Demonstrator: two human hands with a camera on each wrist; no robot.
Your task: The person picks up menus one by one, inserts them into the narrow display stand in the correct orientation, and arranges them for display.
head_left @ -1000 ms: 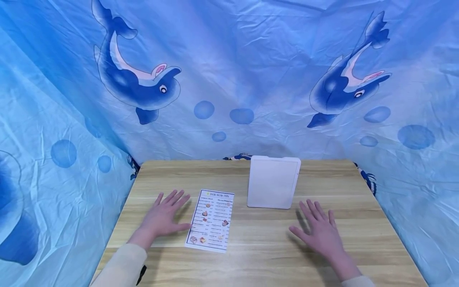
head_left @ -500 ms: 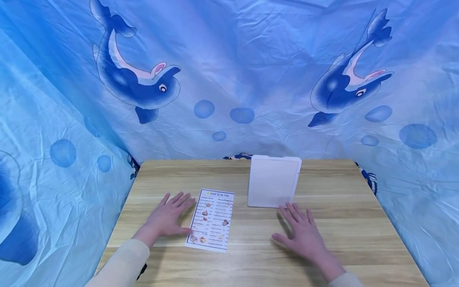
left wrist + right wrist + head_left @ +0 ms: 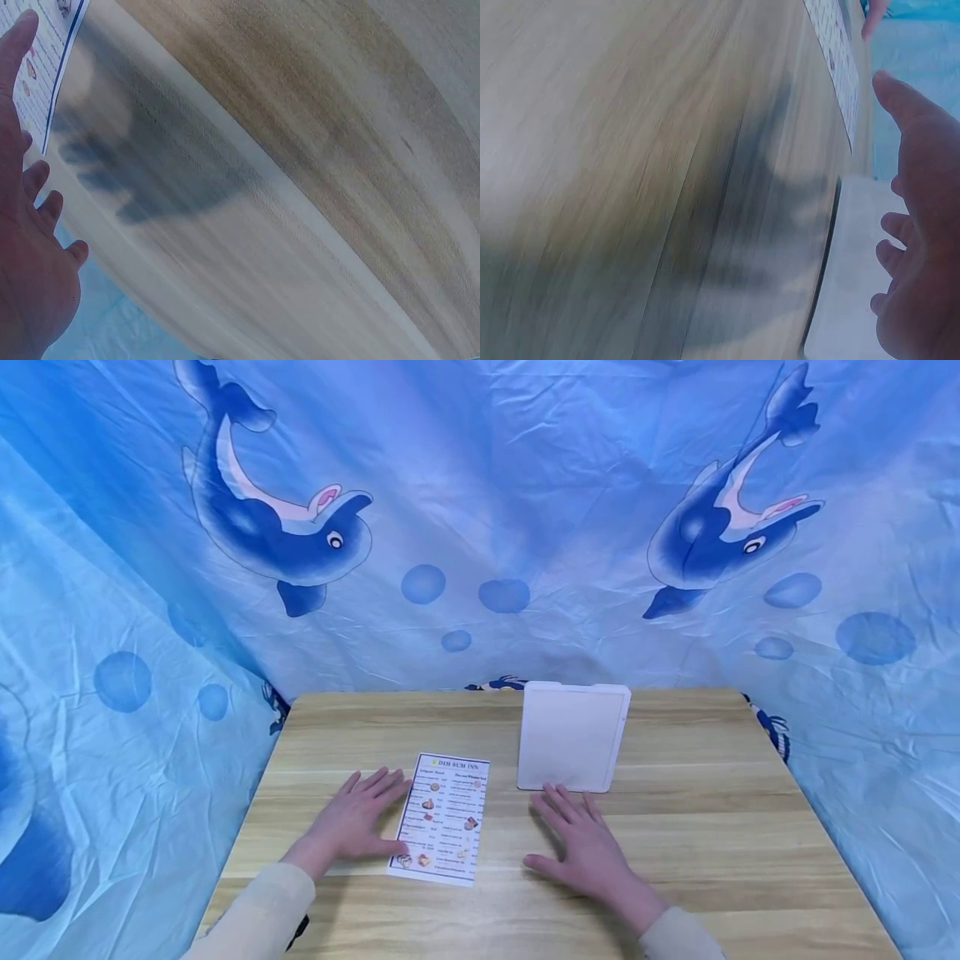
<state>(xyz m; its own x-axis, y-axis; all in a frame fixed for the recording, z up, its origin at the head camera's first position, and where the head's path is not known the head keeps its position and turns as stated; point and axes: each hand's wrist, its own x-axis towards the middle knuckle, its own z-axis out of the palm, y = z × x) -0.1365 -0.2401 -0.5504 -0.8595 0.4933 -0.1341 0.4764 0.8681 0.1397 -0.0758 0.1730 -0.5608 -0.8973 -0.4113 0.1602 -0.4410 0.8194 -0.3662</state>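
Observation:
A printed menu sheet (image 3: 447,818) headed "DIM SUM INN" lies flat on the wooden table. My left hand (image 3: 352,822) is at its left side, fingers spread, with the thumb overlapping the sheet's lower left edge in the head view. To the right of the menu my right hand (image 3: 585,852) hovers palm down, fingers extended and holding nothing; its shadow falls on the wood in the right wrist view. Just beyond its fingertips a white rectangular panel (image 3: 573,739) with a raised rim stands upright. The same panel (image 3: 847,270) shows beside the hand in the right wrist view.
The light wooden table (image 3: 697,827) has its back edge against a blue curtain (image 3: 450,485) printed with dolphins and bubbles. More curtain hangs along both sides of the table.
My right hand has moved left across the table, from right of the white panel to in front of it. My left hand has shifted slightly right, its thumb now over the menu's edge.

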